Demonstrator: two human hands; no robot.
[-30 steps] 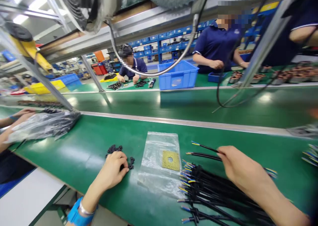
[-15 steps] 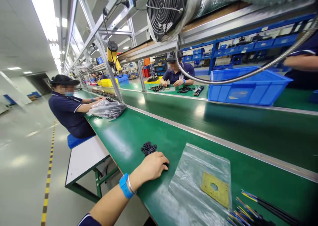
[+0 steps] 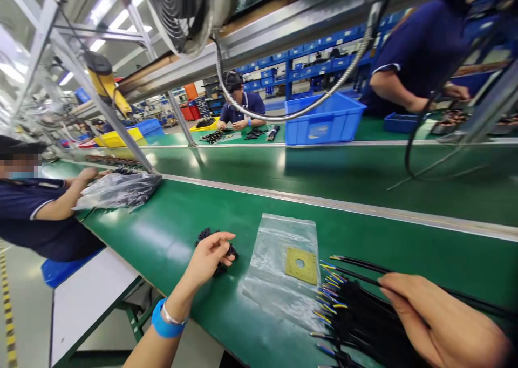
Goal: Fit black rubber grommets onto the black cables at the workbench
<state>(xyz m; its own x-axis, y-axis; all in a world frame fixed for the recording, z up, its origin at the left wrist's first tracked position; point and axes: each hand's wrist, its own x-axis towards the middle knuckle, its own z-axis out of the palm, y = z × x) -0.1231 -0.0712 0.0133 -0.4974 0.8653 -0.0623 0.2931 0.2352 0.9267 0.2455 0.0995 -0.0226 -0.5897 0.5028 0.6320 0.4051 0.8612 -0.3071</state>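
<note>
My left hand is over a small pile of black plastic parts. Its index finger is stretched out and the other fingers are loosely bent. Black pieces show around the fingertips, and the hand hides part of the pile. On the right, my right hand pinches a thin black cable between thumb and fingers, near its stripped end. Below it lies a bundle of black cables with coloured wire ends. Between the hands, a clear plastic bag lies flat with a yellowish square plate with a round hole.
A stuffed plastic bag lies at the left, beside a seated co-worker. Across the green bench stands a blue bin, with other co-workers behind. A fan and a flexible metal hose hang overhead.
The view has turned right. My right hand has come into view, gripping a cable. My left hand has lifted its fingers and lies closer to the black pile.
</note>
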